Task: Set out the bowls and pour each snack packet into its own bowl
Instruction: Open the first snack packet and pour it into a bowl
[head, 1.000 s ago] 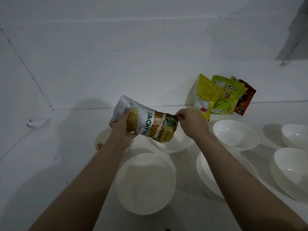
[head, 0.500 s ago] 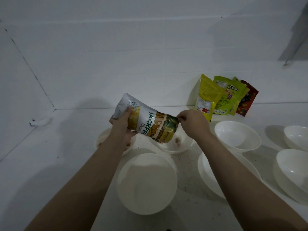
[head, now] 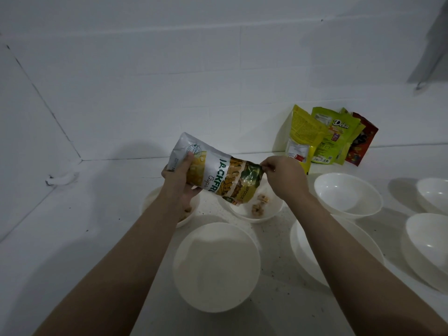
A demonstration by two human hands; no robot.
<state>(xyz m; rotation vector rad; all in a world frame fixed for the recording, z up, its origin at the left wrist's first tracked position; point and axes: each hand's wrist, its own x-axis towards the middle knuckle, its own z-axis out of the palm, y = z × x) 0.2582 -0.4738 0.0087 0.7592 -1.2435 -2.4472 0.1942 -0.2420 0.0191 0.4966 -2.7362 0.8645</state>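
Jackfruit chips packet is tilted mouth-down over the far middle bowl. Left hand grips the packet's upper end, fingers wrapped round it. Right hand pinches the top corner of the packet's lower, open end. Diff vs 1.0 s ago: that bowl looked empty, now chip pieces lie in it, more than at 0.5 s ago. Packet angle is roughly unchanged, grips are the same. Left far bowl holds a few bits, mostly hidden behind the left wrist. Near bowl and the bowls at right are white, nothing in them. Remaining snack packets lean against the wall at the back of the desk, unmoved.
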